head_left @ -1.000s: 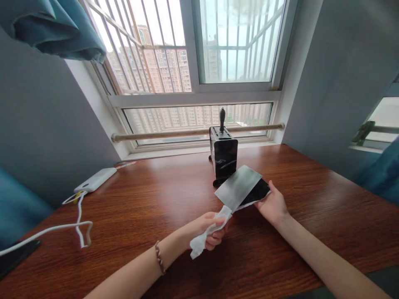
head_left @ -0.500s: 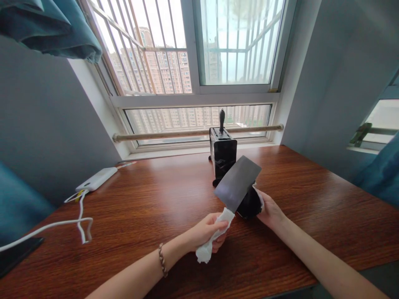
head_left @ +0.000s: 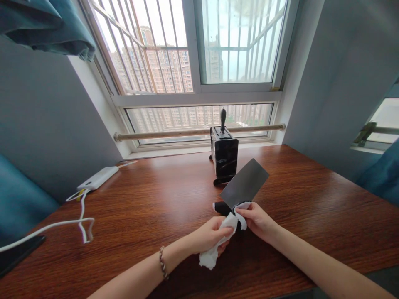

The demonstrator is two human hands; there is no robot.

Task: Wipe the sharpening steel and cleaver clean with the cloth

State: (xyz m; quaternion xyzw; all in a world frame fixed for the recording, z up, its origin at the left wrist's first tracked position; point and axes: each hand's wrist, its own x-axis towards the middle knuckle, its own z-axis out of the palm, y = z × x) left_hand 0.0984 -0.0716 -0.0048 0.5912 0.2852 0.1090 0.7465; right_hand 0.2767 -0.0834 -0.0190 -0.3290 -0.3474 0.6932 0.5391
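Observation:
My left hand (head_left: 215, 234) is closed around the handle end of a cleaver, with a crumpled white tissue (head_left: 209, 257) wrapped between its fingers and the handle. The cleaver's broad grey blade (head_left: 245, 182) points up and to the right over the table. With bent fingers, my right hand (head_left: 260, 220) pinches a black cloth with a white side (head_left: 243, 211) at the foot of the blade, close to my left hand. Part of that cloth pokes out left behind the blade. The cleaver's handle is hidden.
Beyond the blade stands a black knife block (head_left: 226, 160) with one dark handle (head_left: 223, 118) upright in it. A white power strip (head_left: 98, 179) and white cable (head_left: 56, 224) lie at the left of the wooden table (head_left: 149, 199). A barred window rises behind.
My right hand has moved left and in, bringing the cloth from the blade's right side to its foot. The cleaver has shifted slightly right.

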